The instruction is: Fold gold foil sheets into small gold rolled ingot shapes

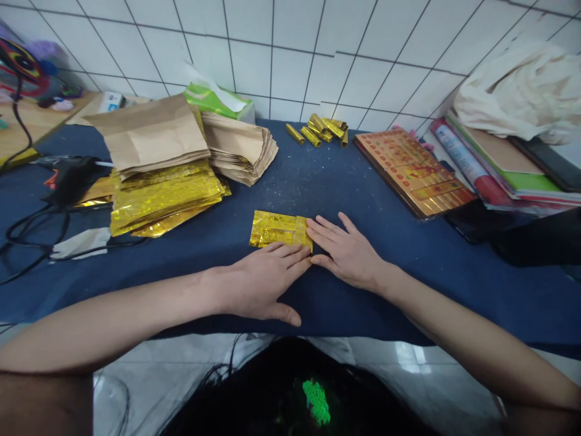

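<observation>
A small folded gold foil sheet [275, 229] lies flat on the dark blue tablecloth [372, 194] in front of me. My left hand [263, 280] rests palm down below it, its fingertips pressing on the sheet's near right edge. My right hand [347, 251] lies flat beside it, fingers spread, their tips touching the sheet's right end. Neither hand grips the sheet.
A pile of gold foil sheets [163, 197] with brown paper [152, 133] on top lies at the left, more brown paper [242, 148] behind. Several rolled gold pieces [320, 130] sit at the back. A red-gold printed stack [415, 172], books [494, 160], glue gun [72, 175] and cables [31, 233].
</observation>
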A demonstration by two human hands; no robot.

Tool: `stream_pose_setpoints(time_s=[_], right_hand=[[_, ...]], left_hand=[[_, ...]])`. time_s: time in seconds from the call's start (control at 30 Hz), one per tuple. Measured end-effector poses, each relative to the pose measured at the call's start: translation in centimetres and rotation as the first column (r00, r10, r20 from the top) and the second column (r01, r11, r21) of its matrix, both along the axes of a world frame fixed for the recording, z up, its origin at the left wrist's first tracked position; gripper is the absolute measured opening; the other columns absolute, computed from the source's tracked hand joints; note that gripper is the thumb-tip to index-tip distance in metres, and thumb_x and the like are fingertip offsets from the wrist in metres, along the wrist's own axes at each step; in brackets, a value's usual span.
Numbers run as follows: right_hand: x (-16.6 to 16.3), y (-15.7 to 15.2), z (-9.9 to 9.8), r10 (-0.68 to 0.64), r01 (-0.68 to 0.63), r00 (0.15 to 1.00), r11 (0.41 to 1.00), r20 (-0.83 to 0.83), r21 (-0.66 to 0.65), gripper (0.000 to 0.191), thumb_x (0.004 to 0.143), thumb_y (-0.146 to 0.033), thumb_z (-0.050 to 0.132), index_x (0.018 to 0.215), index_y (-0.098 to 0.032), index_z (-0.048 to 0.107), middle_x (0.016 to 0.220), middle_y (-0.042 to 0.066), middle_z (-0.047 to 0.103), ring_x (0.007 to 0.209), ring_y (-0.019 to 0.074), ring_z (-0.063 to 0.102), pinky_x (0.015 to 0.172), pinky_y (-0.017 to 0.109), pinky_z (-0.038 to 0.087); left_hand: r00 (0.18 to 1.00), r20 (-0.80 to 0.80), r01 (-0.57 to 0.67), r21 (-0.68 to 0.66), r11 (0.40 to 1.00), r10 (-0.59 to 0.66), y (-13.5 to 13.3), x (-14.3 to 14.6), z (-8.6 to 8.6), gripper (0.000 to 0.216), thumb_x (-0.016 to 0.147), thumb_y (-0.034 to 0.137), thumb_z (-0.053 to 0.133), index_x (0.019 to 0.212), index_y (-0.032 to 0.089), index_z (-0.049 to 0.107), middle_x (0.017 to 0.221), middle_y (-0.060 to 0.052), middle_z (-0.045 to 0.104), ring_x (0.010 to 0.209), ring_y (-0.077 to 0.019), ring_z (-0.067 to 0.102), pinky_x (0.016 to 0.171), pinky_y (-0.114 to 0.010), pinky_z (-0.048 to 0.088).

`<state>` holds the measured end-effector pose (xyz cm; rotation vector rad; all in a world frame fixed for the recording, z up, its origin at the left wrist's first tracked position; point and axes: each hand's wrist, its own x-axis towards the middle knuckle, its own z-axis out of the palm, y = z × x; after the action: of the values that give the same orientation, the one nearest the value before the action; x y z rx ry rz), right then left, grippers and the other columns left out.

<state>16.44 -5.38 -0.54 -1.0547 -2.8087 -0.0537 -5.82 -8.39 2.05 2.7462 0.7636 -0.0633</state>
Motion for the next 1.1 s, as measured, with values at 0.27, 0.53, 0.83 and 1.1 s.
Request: stream_pose_setpoints(time_s=[0.27, 0.53, 0.83, 1.1], right_hand=[[-1.3, 0.8, 1.0, -0.087, 0.089, 0.993, 0.996, 0.076, -0.025, 0.042, 0.094, -0.036, 0.030, 0.127, -0.019, 0.049, 0.138, 0.007, 0.045, 0.129, 0.0282, 0.038, 0.103, 0.061, 0.021], [-1.2, 4.6, 2.0, 0.089, -0.065, 0.992, 0.966, 0.085, -0.250, 0.044, 0.092, -0.028, 0.036, 0.136, -0.024, 0.037, 0.146, 0.004, 0.032, 0.137, 0.0275, 0.020, 0.103, 0.063, 0.021], [-1.2, 5.1, 1.8, 0.117, -0.099, 0.992, 0.949, 0.042, -0.300, 0.047, 0.092, -0.030, 0.038, 0.139, -0.026, 0.032, 0.147, 0.005, 0.032, 0.138, 0.0282, 0.018, 0.102, 0.065, 0.018], [-1.1, 4.1, 1.3, 0.076, -0.074, 0.997, 0.989, 0.015, -0.130, 0.038, 0.091, -0.022, 0.040, 0.128, -0.023, 0.048, 0.139, 0.005, 0.045, 0.132, 0.0262, 0.033, 0.102, 0.061, 0.025]], left_hand=[[0.998, 0.037, -0.054, -0.052, 0.997, 0.056, 0.3, 0.1, 0.3, 0.083, 0.079, 0.058, 0.049, 0.139, 0.005, 0.027, 0.145, -0.019, 0.030, 0.136, -0.0264, 0.025, 0.109, -0.035, 0.025], [0.975, 0.193, -0.093, -0.104, 0.990, 0.112, 0.6, 0.1, 0.0, 0.070, 0.080, 0.053, 0.052, 0.134, 0.011, 0.036, 0.142, -0.017, 0.036, 0.134, -0.0260, 0.030, 0.107, -0.038, 0.030], [0.981, 0.150, -0.130, 0.043, 0.991, 0.122, 4.8, -2.0, 1.0, 0.038, 0.089, 0.032, 0.045, 0.121, 0.012, 0.052, 0.130, -0.011, 0.053, 0.126, -0.0210, 0.043, 0.105, -0.035, 0.034], [0.987, 0.016, -0.163, 0.147, 0.976, 0.162, 4.5, -1.7, 0.8, 0.041, 0.088, 0.038, 0.045, 0.117, 0.011, 0.055, 0.120, -0.013, 0.057, 0.115, -0.0225, 0.051, 0.098, -0.034, 0.038]])
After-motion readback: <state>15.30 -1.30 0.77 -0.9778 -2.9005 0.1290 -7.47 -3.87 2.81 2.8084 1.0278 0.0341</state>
